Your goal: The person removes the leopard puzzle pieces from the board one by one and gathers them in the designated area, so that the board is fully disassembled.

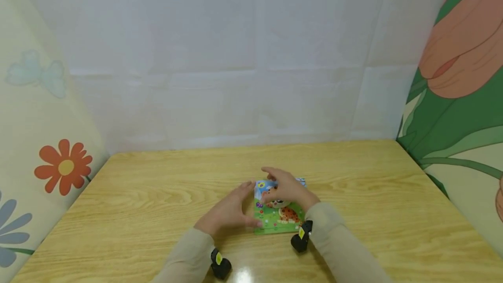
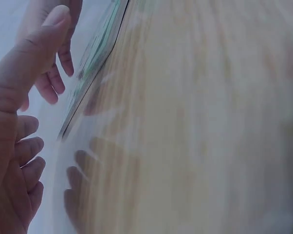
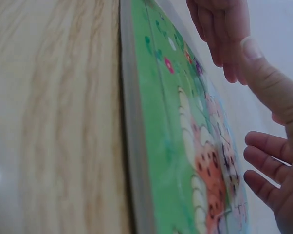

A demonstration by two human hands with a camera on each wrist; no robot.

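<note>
A flat, nearly square jigsaw puzzle board [image 1: 271,227] lies on the table, printed with a spotted cartoon leopard on green grass under blue sky. Cut lines and a thick grey edge show on the board [image 3: 158,141] in the right wrist view. My left hand [image 1: 229,209] is at the board's left side, thumb and fingers spread apart, thumb tip over its lower left corner. Above the picture, my right hand [image 1: 288,187] hovers with fingers loosely bent and nothing held, hiding part of the leopard's head. Both hands appear apart from the board [image 2: 90,73] in the left wrist view.
The wooden table [image 1: 157,187] has a glossy surface that mirrors the left hand. A white sheet [image 1: 235,56] hangs behind it. Flower-printed panels stand at the left [image 1: 43,112] and right [image 1: 463,112]. Black wrist cameras [image 1: 221,266] sit on both sleeves.
</note>
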